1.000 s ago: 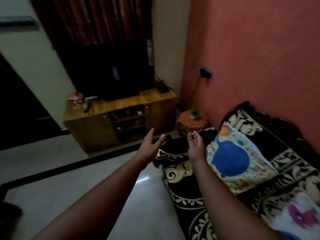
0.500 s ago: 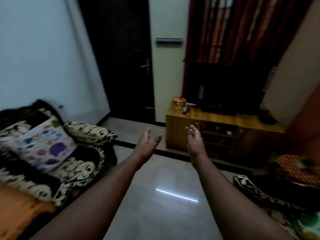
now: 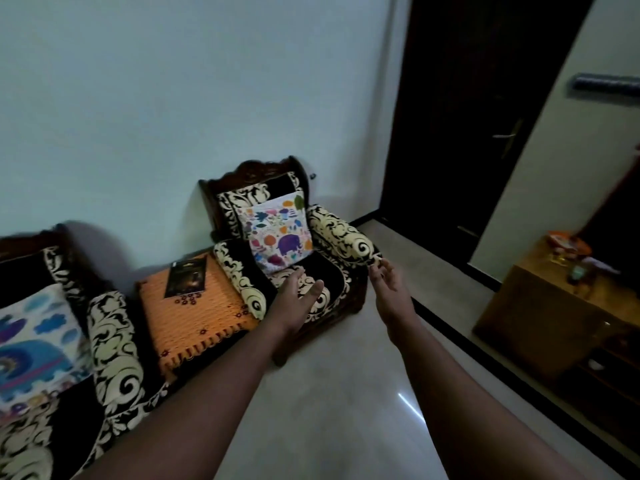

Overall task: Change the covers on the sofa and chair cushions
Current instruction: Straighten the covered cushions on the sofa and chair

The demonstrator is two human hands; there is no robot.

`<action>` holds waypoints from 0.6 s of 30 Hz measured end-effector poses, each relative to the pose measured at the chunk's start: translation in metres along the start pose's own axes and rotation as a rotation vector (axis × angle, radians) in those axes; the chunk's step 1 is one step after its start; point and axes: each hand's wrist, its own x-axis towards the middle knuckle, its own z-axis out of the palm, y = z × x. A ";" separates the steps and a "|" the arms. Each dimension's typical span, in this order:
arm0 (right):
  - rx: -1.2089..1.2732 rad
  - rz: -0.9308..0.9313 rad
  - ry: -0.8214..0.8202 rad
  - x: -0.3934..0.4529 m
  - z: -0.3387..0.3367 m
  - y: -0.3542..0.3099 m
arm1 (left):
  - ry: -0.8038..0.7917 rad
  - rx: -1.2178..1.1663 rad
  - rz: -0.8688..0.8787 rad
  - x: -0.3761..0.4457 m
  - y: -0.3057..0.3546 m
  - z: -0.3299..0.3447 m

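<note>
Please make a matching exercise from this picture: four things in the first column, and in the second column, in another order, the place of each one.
Things:
1. elephant cushion
2. blue cushion
3. dark booklet
4. door handle

Places:
A. on the dark door at the upper right
B. leaning on the back of the armchair
C. lying on the orange stool
D. on the sofa at the left edge

Pairs: 1-B, 2-D, 3-C, 4-A
</note>
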 end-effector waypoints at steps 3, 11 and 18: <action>-0.005 0.009 -0.093 0.039 0.016 0.022 | 0.048 0.009 -0.038 0.015 -0.010 -0.011; -0.031 0.106 -0.207 0.140 -0.005 0.039 | 0.134 0.056 -0.101 0.097 -0.013 0.012; -0.116 0.119 -0.243 0.239 -0.024 0.054 | 0.216 0.034 -0.199 0.165 -0.020 0.035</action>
